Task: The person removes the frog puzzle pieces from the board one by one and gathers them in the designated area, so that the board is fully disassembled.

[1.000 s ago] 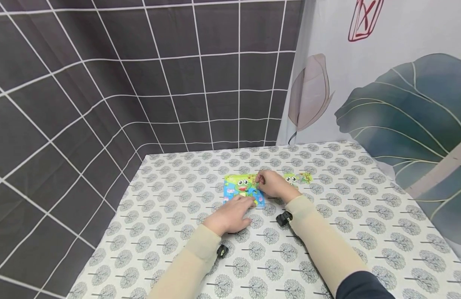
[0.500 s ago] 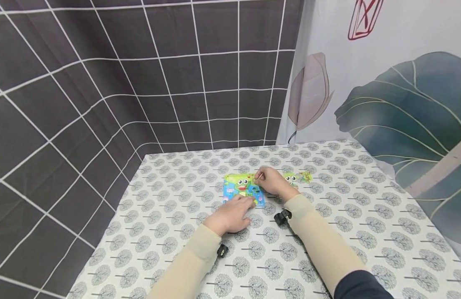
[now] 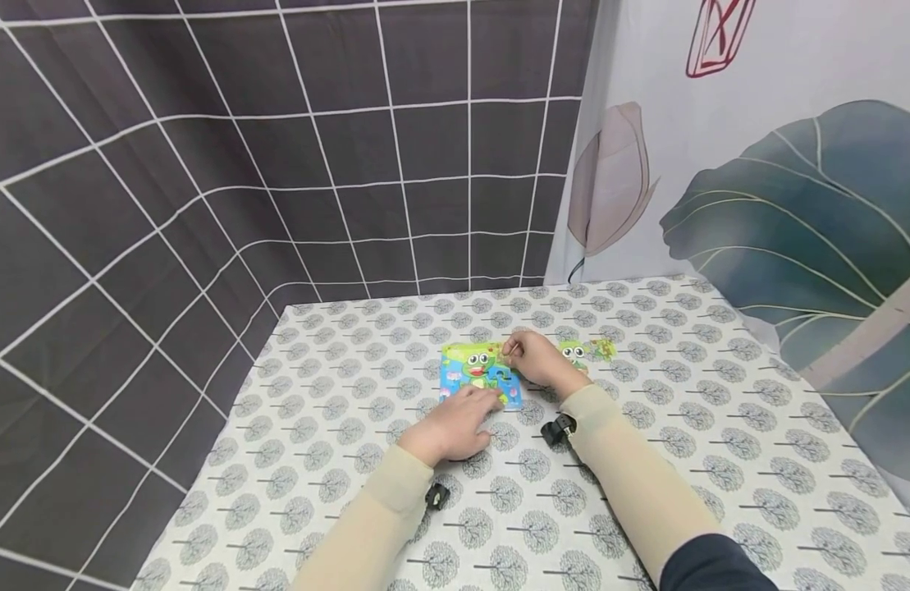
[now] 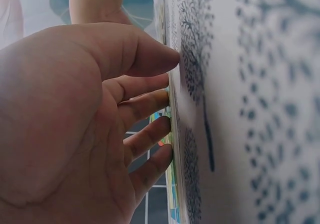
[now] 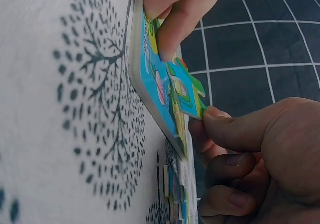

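Observation:
A frog jigsaw puzzle in a flat board lies on the table. My right hand is at its right side and pinches a small blue and green puzzle piece between thumb and index finger. In the right wrist view the piece stands tilted over the board, its far end close to the surface. My left hand rests with extended fingers on the board's front edge; in the left wrist view its fingertips touch the board, with the thumb apart by the tablecloth. The left hand covers the puzzle's lower part.
Right of my right hand lie a puzzle part with frog eyes and a yellow-green part. A tree-patterned tablecloth covers the table. Dark gridded fabric hangs behind and left, a pale leaf-print curtain at right.
My right hand has shifted slightly left and away from me, and the pinched puzzle piece now tilts over the puzzle's right half. The left hand has stayed nearly in place.

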`<state>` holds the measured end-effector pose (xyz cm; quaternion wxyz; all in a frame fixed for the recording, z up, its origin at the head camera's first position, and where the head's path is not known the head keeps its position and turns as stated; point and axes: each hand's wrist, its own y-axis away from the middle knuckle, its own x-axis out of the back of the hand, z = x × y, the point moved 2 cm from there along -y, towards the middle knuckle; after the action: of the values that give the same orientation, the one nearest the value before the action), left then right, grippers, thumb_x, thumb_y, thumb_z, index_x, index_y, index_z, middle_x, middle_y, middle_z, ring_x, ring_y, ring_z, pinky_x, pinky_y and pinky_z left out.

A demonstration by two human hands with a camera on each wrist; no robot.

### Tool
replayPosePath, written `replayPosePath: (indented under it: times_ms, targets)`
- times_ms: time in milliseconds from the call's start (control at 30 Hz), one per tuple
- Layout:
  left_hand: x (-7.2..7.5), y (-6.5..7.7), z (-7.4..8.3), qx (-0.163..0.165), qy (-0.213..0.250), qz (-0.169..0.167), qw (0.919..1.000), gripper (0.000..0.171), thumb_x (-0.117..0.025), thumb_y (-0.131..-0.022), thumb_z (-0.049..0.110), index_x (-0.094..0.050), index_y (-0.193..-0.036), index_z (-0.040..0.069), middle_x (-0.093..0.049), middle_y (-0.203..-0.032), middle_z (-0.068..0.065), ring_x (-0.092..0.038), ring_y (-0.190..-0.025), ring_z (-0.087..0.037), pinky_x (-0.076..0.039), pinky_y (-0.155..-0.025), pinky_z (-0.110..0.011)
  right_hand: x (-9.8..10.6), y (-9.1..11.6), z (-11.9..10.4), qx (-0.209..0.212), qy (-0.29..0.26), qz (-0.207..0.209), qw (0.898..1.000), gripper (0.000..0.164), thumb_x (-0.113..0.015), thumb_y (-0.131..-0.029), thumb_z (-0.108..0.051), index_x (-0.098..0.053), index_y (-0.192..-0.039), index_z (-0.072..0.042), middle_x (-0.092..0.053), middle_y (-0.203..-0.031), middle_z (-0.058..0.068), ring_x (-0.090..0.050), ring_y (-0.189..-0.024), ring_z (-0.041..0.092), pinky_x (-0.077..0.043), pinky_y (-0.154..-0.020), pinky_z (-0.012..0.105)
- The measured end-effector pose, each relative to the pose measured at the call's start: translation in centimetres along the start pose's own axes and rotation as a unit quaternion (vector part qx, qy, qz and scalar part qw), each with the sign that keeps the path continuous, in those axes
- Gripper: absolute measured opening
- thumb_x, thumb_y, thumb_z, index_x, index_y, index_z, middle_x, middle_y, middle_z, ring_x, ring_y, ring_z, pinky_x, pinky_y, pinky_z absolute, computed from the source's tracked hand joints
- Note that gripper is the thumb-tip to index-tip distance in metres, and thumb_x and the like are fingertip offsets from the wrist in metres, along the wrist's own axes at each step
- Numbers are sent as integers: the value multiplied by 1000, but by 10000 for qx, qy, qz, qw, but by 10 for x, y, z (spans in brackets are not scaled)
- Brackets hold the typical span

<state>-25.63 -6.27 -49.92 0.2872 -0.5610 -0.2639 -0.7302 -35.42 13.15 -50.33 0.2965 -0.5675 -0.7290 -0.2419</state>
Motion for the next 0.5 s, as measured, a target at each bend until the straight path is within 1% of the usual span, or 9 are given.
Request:
replayPosePath:
  times_ms: [233,500]
  targets:
    - [-3,0,-2,28,59,-24,10000,57,-68,-96,24,-53,-150,17,-39,-166,1,-36,-150,-20,-28,-126,-37,2,1,1,110,-43,-34,9999,7,-71,-96,-5,-67,-98,-10,-63,-87,4,-59,-79,19,-53,-75,35]
    - [-2,1,-2,12,98,20,9999,57,-68,-96,24,-53,-151,17,-39,-166,0,-36,-150,-21,-29,-126,-38,3,1,4,114,-97,-115,9998,10,-71,-95,-2,-68,-100,-10,-64,-86,4,-59,-77,19,-53,-73,34]
